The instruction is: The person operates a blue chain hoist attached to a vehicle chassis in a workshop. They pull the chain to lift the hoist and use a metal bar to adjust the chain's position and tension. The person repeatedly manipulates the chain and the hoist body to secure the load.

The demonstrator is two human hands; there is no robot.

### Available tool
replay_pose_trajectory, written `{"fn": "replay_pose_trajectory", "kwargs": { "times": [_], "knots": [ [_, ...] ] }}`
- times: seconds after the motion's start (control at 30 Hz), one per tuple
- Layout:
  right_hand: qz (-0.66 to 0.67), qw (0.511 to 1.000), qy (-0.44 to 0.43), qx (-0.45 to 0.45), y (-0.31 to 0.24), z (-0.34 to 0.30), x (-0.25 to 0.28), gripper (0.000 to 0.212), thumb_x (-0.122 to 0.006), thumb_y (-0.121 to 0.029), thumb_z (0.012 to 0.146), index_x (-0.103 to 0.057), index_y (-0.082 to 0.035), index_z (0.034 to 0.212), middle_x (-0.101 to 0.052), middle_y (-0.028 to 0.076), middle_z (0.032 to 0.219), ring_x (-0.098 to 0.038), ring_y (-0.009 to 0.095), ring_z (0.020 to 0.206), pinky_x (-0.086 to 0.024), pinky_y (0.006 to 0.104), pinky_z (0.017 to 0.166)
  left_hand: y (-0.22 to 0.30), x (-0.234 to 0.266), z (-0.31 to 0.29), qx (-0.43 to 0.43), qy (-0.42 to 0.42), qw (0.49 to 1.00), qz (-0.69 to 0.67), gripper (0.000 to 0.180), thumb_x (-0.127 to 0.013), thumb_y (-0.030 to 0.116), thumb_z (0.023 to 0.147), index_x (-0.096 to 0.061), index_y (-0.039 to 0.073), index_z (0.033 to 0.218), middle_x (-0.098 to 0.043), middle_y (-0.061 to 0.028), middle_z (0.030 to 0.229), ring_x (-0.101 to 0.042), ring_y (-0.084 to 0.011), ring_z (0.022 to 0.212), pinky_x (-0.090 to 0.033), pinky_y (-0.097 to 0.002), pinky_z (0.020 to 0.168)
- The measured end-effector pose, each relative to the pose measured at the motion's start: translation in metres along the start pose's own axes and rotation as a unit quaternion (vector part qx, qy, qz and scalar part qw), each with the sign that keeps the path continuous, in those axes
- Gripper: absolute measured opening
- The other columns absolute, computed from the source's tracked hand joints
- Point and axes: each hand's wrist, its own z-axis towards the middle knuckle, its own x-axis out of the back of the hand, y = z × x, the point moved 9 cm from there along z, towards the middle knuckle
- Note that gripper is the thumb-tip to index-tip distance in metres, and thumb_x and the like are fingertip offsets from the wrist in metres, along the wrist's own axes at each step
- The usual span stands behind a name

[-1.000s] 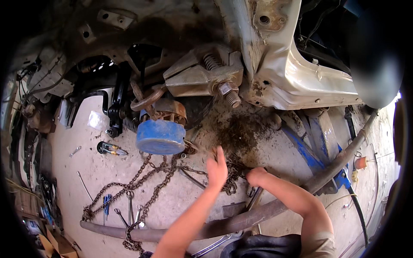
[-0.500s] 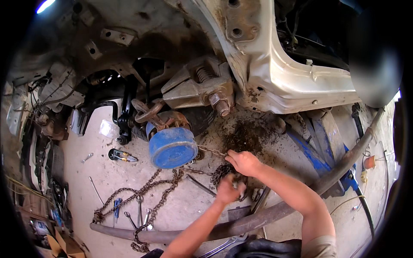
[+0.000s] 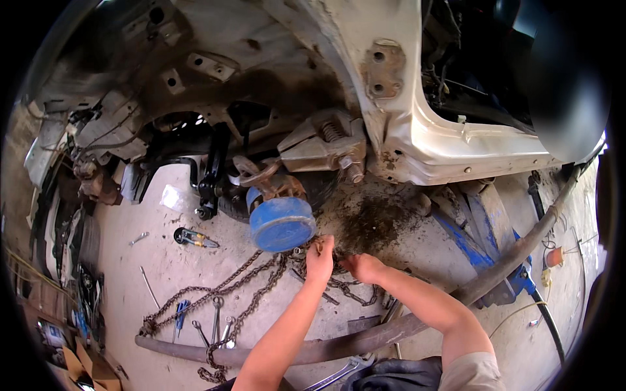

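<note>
Rusty chain [image 3: 261,287] lies on the floor [image 3: 163,260] below the blue jack [image 3: 282,223]; our left hand [image 3: 319,257] and right hand [image 3: 360,266] pinch its links. Taut links could slip and nip fingers.

Fisheye rim: black vignette cuts off all 4 corners; the right edge is dark and unreadable.

Upper right: large dark rounded shape [image 3: 564,85], blurred, kind not determinable. Engine-bay parts [image 3: 456,58] beside it are in shadow, detail lost.

Centre: left hand [image 3: 319,257] has fingertips in the rusty chain [image 3: 248,287]; grip on a link cannot be confirmed. Right hand [image 3: 360,266] lies over the chain, palm side hidden.

Bottom edge: both forearms cut off. Dark cloth bundle [image 3: 398,375] partly out of frame. Long pipe [image 3: 365,339] passes under the right forearm, that stretch hidden.

Lower left: small tools [image 3: 215,322] and boxes [image 3: 72,358], too small and distorted to identify.
</note>
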Motion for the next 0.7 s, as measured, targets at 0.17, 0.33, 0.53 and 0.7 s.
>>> {"fn": "replay_pose_trajectory", "kwargs": {
  "times": [0.17,0.33,0.53,0.7],
  "knots": [
    [-0.023,0.999,-0.007,-0.023,0.026,-0.024,-0.007,0.039,-0.037,-0.036,0.095,-0.058,-0.004,0.098,-0.062,0.021,0.098,-0.059,0.039,0.092,-0.047,0.0485,0.077,0.02,0.072,-0.043,-0.123,0.19,0.973,0.045,0.024,-0.06,0.021,0.087,-0.05,-0.001,0.086,-0.055,-0.006,0.077,-0.049,-0.015,0.071,-0.042,-0.0266,0.067],
    [-0.223,0.934,-0.246,-0.133,0.127,-0.071,-0.064,0.033,-0.048,-0.025,0.084,-0.065,-0.004,0.103,-0.064,0.014,0.108,-0.062,0.03,0.099,-0.049,0.042,0.08,0.004,0.103,-0.033,-0.095,0.225,0.968,0.052,0.021,-0.057,0.02,0.088,-0.052,0.0,0.09,-0.057,-0.0073,0.082,-0.051,-0.0152,0.072,-0.042,-0.0282,0.067],
    [-0.254,0.878,-0.38,-0.14,0.105,-0.093,-0.078,0.036,-0.051,-0.029,0.081,-0.066,-0.006,0.104,-0.065,0.013,0.108,-0.061,0.029,0.101,-0.048,0.0424,0.083,0.003,0.025,0.015,-0.067,0.111,0.986,0.108,0.063,-0.052,0.043,0.09,-0.043,-0.009,0.124,-0.045,-0.0254,0.123,-0.045,-0.0306,0.116,-0.036,-0.0401,0.095],
    [-0.178,0.864,-0.468,-0.055,0.089,-0.128,-0.095,0.032,-0.053,-0.036,0.082,-0.068,-0.016,0.102,-0.067,0.01,0.099,-0.062,0.03,0.093,-0.048,0.0436,0.079,-0.002,0.012,0.062,-0.084,0.148,0.985,-0.003,0.055,-0.043,0.039,0.095,-0.045,-0.011,0.117,-0.053,-0.0316,0.11,-0.05,-0.0431,0.105,-0.04,-0.0438,0.086]
  ]
}}
